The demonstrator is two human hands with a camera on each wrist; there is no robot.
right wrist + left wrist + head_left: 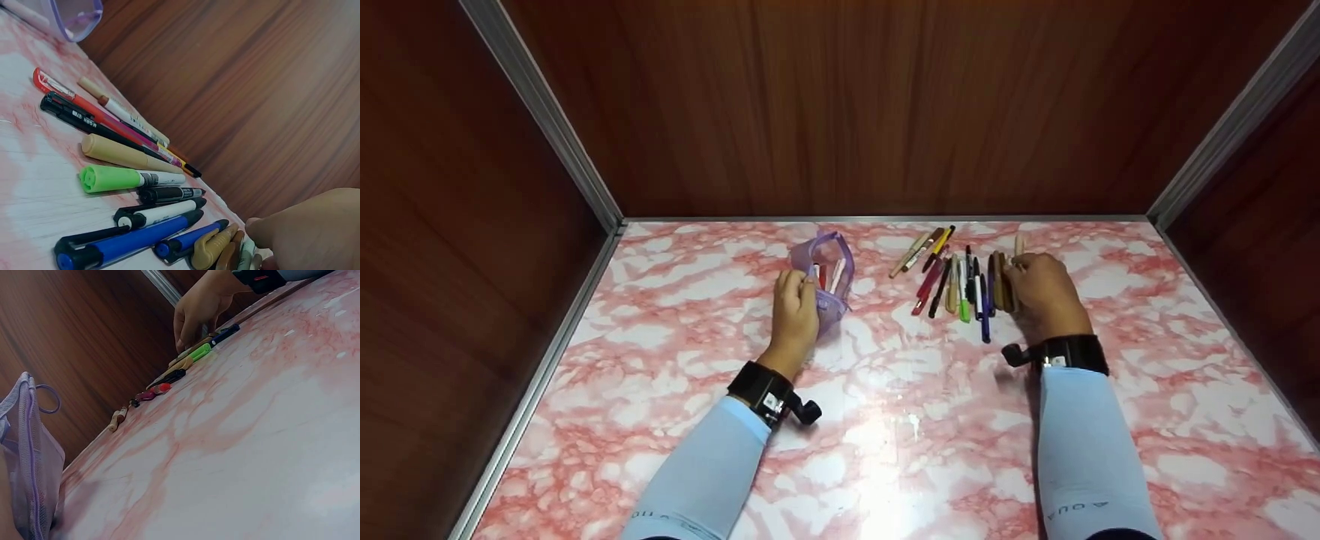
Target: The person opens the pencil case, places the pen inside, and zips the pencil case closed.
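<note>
My left hand [795, 304] grips the near left rim of a purple mesh pencil case [834, 306], whose mouth gapes upward. A red pen [822, 277] and a whitish one [838, 274] show inside it. In the left wrist view the mesh side and zip of the pencil case [35, 455] stand at the left edge. My right hand [1041, 289] is at the right end of a row of pens, its fingers pinching a pale beige pen [1019, 244] that pokes out beyond them. The hand hides its lower part. Beside it lie brown pens [999, 281].
Along the row lie a blue pen [135, 239], a green-capped marker [112, 179], a black pen [76, 118] and a red pen [50, 81]. A yellow pen [940, 246] and others lie behind. Wooden panels [885, 112] enclose the pink-marbled tabletop [885, 397].
</note>
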